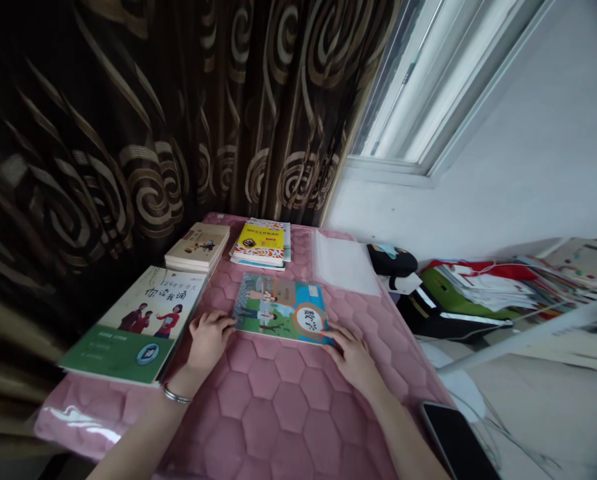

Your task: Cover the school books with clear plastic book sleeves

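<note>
A mathematics textbook [278, 308], with a blue and green cover and drawn children, lies turned sideways on the pink padded tablecloth [278, 407]. At its left short edge, my left hand [211, 340] has bent fingers gripping the border; a silver bangle circles that wrist. My right hand [351, 353] holds the opposite lower corner, fingers over the cover and thumb by the near edge. Close to my left hand is a larger green and white book [143, 323] showing three people.
Behind stand a stack of beige books [198, 247] and a pile topped by a yellow and orange book [261, 241]. Translucent plastic sheets [345, 263] lie at the back right. A dark-screened phone [455, 440] is near the right edge. Curtains [218, 113] hang behind; bags and papers [458, 293] sit right.
</note>
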A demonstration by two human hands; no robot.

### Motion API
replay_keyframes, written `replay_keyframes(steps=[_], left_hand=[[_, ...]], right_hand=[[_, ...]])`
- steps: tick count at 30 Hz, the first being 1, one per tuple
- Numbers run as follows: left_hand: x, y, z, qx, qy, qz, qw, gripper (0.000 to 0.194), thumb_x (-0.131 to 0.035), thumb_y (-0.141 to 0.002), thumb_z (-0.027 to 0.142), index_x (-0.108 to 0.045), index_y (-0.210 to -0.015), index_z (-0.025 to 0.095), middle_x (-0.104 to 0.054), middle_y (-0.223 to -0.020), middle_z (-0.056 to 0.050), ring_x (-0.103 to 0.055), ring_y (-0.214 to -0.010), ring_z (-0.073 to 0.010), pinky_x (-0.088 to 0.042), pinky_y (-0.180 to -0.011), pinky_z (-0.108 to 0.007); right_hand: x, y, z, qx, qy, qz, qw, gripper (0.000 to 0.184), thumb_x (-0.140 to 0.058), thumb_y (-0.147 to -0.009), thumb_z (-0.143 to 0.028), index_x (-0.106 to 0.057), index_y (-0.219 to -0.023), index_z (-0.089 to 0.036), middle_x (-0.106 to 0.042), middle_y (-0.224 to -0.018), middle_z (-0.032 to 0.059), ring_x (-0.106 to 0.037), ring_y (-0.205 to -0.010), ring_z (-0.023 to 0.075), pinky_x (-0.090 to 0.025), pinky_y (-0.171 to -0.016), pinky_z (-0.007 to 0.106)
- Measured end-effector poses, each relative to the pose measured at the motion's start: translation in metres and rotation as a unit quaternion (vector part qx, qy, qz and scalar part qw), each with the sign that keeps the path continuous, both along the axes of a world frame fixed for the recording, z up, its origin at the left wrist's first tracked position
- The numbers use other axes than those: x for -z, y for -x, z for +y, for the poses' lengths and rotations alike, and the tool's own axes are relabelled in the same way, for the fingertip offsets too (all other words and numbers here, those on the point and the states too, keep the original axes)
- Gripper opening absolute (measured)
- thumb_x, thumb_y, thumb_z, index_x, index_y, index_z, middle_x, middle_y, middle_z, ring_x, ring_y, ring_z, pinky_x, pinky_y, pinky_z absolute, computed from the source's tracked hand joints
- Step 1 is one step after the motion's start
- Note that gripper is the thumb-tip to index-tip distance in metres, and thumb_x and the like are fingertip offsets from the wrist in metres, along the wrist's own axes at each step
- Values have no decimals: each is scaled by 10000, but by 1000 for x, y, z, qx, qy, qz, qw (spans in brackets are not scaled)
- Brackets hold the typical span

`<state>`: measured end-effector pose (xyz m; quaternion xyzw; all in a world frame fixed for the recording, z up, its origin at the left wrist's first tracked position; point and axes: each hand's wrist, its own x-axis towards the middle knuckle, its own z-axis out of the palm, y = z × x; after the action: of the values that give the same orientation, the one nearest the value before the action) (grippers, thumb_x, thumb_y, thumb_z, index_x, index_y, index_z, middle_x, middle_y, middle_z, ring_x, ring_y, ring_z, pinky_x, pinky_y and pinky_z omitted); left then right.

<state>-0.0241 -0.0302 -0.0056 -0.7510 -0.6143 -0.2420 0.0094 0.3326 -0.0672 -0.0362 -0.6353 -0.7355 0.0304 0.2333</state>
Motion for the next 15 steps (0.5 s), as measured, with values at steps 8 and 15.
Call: replay_keyframes(steps=[8, 15], left_hand=[[11, 4, 2, 10, 7, -14, 1000, 290, -559, -889, 162, -752, -998, 349, -727, -1105, -16, -597, -1011, -265, -429, -854, -454], [9, 3, 2, -2, 37, -10, 999, 300, -557, -889, 157, -746, -1030, 342, -706, -1157, -19, -576, -1073, -265, -413, -906, -459]], right_hand=[[-4, -9, 0, -35, 17, 42, 998, 311, -532, -875, -267, -701, -1127, -338, -609, -1332, 34, -555, -1215, 255, -449, -996, 477], [-43, 27, 36, -3, 54, -47, 997, 236, -534, -909, -355, -725, -1020, -274, -588, -1325, 64, -555, -1188, 249, -444, -972, 408]])
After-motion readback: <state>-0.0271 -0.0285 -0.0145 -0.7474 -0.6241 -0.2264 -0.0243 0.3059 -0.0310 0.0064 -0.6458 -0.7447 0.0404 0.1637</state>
